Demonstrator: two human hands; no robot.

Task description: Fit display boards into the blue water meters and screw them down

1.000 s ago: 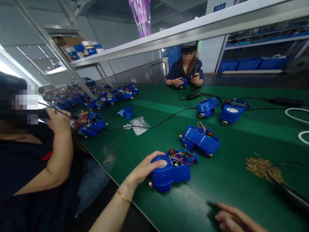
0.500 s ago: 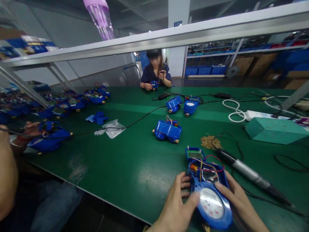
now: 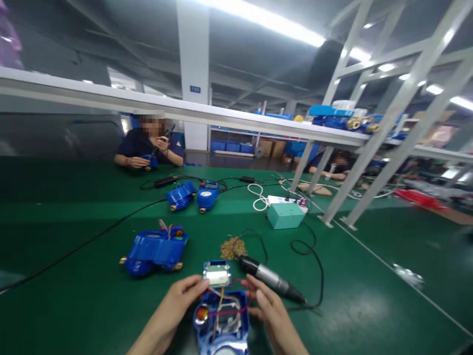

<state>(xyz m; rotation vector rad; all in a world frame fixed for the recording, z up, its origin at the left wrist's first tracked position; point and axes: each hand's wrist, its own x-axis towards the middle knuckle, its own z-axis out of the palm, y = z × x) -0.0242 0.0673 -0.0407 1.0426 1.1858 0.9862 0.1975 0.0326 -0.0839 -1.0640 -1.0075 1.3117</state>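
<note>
A blue meter housing [image 3: 242,315] lies open on the green table, with red and yellow wires and an orange part inside. Its lid with a display board [image 3: 217,275] sits just beyond, joined by wires. My left hand [image 3: 181,301] is at the lid's left edge, thumb and fingers pinching near its lower corner. Around the housing's right upper side, my right hand [image 3: 269,308] has its fingers apart near the red wire. A power screwdriver [image 3: 273,279] lies to the right, beside a pile of brass screws [image 3: 232,248].
Another blue meter [image 3: 157,249] is at left, with two more [image 3: 207,195] farther back. A teal box [image 3: 286,216], cables and slanted shelf legs [image 3: 391,118] stand right. One person [image 3: 148,148] sits opposite, holding a tool; another is back right.
The view has swung right. My left hand has moved from the housing's side to the lid, and my right hand has shifted up toward the wires. The housing now sits straighter.
</note>
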